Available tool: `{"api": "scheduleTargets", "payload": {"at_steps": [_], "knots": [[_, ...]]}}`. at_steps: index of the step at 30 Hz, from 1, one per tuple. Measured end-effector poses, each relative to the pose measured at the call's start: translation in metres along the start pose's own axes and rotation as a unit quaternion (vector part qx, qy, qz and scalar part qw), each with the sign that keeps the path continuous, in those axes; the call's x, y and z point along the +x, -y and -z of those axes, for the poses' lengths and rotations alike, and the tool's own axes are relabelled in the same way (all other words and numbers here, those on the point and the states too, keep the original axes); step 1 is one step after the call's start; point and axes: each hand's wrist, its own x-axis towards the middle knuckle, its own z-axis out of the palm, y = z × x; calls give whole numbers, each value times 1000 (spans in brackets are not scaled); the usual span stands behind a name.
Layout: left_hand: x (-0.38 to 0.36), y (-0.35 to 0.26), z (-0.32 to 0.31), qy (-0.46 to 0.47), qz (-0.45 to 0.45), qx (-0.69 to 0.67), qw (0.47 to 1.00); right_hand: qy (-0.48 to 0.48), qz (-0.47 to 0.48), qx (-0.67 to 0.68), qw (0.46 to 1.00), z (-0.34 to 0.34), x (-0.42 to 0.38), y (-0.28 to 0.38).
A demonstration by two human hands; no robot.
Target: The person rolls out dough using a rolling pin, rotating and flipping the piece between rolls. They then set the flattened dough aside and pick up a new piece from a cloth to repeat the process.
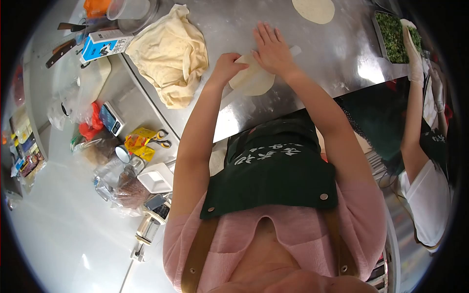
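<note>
A thin round dough wrapper (254, 80) lies flat on the steel worktop (337, 58) in front of me. My left hand (228, 68) pinches its left edge between thumb and fingers. Fingers stretched out, my right hand (271, 52) rests flat over the upper right part of the wrapper. From under that palm pokes the end of a pale rod (295, 51), like a small rolling pin; most of it is hidden. A second dough round (314, 10) lies farther back. To the left of my hands sits a bunched cream cloth (168, 58), and what it covers is hidden.
On the right, a co-worker's gloved hand (413, 53) is at a tray of chopped greens (388, 41). Along the left stand a blue-and-white carton (105, 46), knives (61, 52), a digital device (111, 118), scissors (161, 139) and a white square dish (156, 178).
</note>
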Motion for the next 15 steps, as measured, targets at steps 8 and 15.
{"api": "scheduleTargets", "payload": {"at_steps": [8, 15], "knots": [[-22, -32, -33, -77, -68, 374, 922, 30, 77, 93, 992, 28, -118, -26], [-65, -65, -2, -77, -75, 184, 977, 59, 76, 131, 987, 64, -141, -46]]}}
